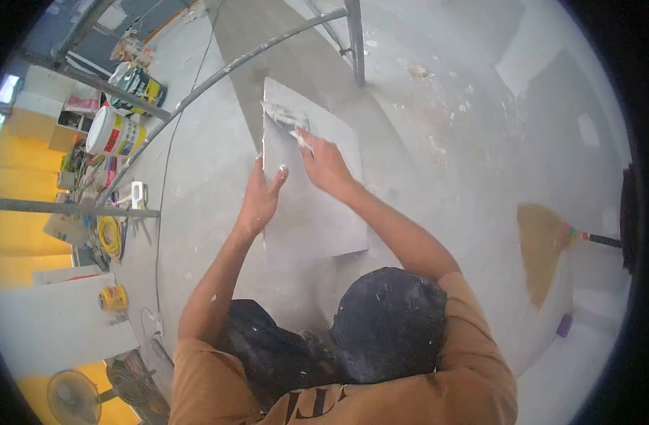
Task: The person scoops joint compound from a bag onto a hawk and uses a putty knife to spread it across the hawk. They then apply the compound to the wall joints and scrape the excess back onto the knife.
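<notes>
A pale rectangular board (pixel 317 212) is in front of my knees, tilted above the floor. My left hand (pixel 263 197) grips its left edge, thumb on the face and fingers at the side. Near the board's top, my right hand (pixel 326 164) is closed around a putty knife (pixel 301 132), whose handle is mostly hidden by the fingers. White paste (pixel 285 113) lies in a thick smear at the blade, close to the board's upper left corner. Some white paste also sticks to my right fingers and left thumb.
Metal scaffold tubes (pixel 253 53) cross ahead and left. Buckets (pixel 115 133), a coiled yellow cable (pixel 110 237) and a fan (pixel 73 398) stand at left. A black cord (pixel 170 152) runs along the floor. To the right is a broom (pixel 542 248).
</notes>
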`<state>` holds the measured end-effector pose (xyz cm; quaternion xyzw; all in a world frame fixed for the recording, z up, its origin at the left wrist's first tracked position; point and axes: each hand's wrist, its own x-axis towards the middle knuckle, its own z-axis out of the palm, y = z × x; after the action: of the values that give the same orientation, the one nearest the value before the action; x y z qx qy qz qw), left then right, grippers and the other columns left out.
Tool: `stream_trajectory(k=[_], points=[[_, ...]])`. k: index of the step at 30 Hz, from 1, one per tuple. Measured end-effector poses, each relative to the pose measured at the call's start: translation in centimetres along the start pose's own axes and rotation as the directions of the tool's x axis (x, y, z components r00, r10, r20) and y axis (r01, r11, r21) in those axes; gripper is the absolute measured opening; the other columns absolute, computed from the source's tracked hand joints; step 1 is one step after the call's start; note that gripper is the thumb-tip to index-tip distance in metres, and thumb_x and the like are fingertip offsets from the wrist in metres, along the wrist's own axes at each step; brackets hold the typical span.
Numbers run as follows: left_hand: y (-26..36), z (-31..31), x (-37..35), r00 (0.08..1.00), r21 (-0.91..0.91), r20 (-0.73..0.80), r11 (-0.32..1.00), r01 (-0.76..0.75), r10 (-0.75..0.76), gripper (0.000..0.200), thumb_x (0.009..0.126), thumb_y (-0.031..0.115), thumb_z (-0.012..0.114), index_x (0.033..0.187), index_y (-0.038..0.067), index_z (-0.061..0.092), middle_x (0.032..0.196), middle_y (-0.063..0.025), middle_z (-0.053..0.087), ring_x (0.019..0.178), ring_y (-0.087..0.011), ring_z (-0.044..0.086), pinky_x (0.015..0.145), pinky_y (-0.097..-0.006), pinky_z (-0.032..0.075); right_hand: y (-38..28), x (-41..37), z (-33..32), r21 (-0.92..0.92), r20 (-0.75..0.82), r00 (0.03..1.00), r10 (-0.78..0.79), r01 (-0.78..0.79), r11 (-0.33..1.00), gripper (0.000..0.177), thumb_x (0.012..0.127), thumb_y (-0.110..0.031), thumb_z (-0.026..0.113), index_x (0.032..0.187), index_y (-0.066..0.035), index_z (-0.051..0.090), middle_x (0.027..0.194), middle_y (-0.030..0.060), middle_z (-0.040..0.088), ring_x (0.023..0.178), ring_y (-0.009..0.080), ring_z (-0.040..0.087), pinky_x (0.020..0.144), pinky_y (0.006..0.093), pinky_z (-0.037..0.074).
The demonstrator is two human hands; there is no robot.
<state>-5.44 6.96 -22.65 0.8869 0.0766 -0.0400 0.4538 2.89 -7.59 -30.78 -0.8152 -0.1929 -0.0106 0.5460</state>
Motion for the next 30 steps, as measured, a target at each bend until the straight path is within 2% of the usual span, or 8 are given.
stream_trajectory(k=[3,7,12,16,19,23,25,30], points=[[-1.2,0.9,-0.1,0.998,-0.07,-0.026,0.996,-0.06,0.058,0.062,0.101,0.034,0.053,0.144,-0.007,0.034,0.14,-0.026,0.049,0.133,-0.0342,0.045,0.11,-0.0406,0.033,0.7,-3.6,-0.5,-0.034,-0.017,0.996,-0.091,0.091,0.995,0.046,0.095,-0.011,0.051,0.141,-0.004,0.049,0.098,0.0282,0.063,0.091,0.0435,0.062,0.078,0.0522,0.048],[-1.3,0.5,0.4,0.993,-0.081,-0.054,0.99,-0.112,0.108,0.061,0.1,0.029,0.056,0.143,-0.007,0.034,0.136,-0.0263,0.052,0.131,-0.034,0.046,0.11,-0.0405,0.034,-0.3,-15.9,-2.4,-0.18,0.307,0.931,0.2,-0.149,0.972,0.052,0.095,-0.01,0.052,0.146,-0.009,0.044,0.106,0.0303,0.062,0.105,0.0444,0.06,0.095,0.0491,0.047],[1.9,0.4,0.1,1.0,-0.081,0.021,0.997,-0.008,0.01,0.061,0.098,0.021,0.057,0.145,-0.007,0.03,0.138,-0.0251,0.05,0.132,-0.0332,0.046,0.111,-0.04,0.033,2.0,-3.9,-1.8,-0.13,0.022,1.0,-0.007,0.01,0.992,0.047,0.091,-0.012,0.055,0.137,-0.005,0.052,0.098,0.0276,0.065,0.093,0.0445,0.063,0.084,0.0519,0.05],[-1.2,1.2,0.0,0.994,-0.142,-0.006,0.984,-0.109,0.109,0.058,0.096,0.014,0.057,0.144,-0.007,0.031,0.138,-0.0237,0.051,0.131,-0.0317,0.046,0.11,-0.0389,0.034,5.9,7.6,-3.3,-0.2,-0.009,0.998,0.056,-0.057,0.978,0.038,0.091,-0.017,0.052,0.125,-0.002,0.061,0.111,0.0259,0.065,0.095,0.0423,0.065,0.084,0.0485,0.052],[-2.9,0.6,0.3,0.993,0.02,-0.073,0.996,-0.091,0.092,0.053,0.096,0.011,0.055,0.142,-0.006,0.035,0.136,-0.0222,0.053,0.131,-0.0309,0.048,0.11,-0.0384,0.035,7.9,3.0,-6.0,-0.087,0.055,0.976,0.211,-0.206,0.975,0.036,0.091,-0.017,0.054,0.122,-0.001,0.062,0.114,0.0204,0.066,0.087,0.034,0.067,0.073,0.0433,0.053],[-0.1,-3.4,-1.6,0.996,-0.108,-0.057,0.991,-0.081,0.075,0.056,0.095,0.011,0.056,0.145,-0.004,0.036,0.14,-0.0238,0.05,0.132,-0.03,0.046,0.11,-0.0389,0.035,7.5,-7.6,-10.6,0.079,0.387,0.736,0.556,-0.627,0.775,0.026,0.091,-0.011,0.054,0.115,-0.002,0.06,0.096,0.0094,0.064,0.069,0.014,0.058,0.054,0.0299,0.048],[-0.2,-4.4,-1.3,0.998,0.063,-0.029,0.997,-0.055,0.057,0.057,0.095,0.009,0.054,0.147,-0.003,0.034,0.141,-0.0234,0.049,0.133,-0.03,0.045,0.11,-0.0391,0.034,6.6,-11.3,-10.3,0.187,0.545,0.52,0.658,-0.841,0.508,0.024,0.092,-0.009,0.053,0.113,0.0,0.058,0.091,0.0082,0.062,0.067,0.0117,0.056,0.052,0.0279,0.047],[-2.6,-3.0,-0.1,0.988,0.026,-0.106,0.994,-0.106,0.108,0.054,0.096,0.01,0.051,0.146,-0.002,0.034,0.139,-0.0253,0.05,0.132,-0.0376,0.047,0.11,-0.0406,0.035,-1.4,-10.6,-8.6,0.031,0.812,0.31,0.495,-0.87,0.493,0.017,0.094,-0.009,0.052,0.105,0.002,0.06,0.09,0.0086,0.063,0.065,0.0115,0.057,0.05,0.0266,0.046]])
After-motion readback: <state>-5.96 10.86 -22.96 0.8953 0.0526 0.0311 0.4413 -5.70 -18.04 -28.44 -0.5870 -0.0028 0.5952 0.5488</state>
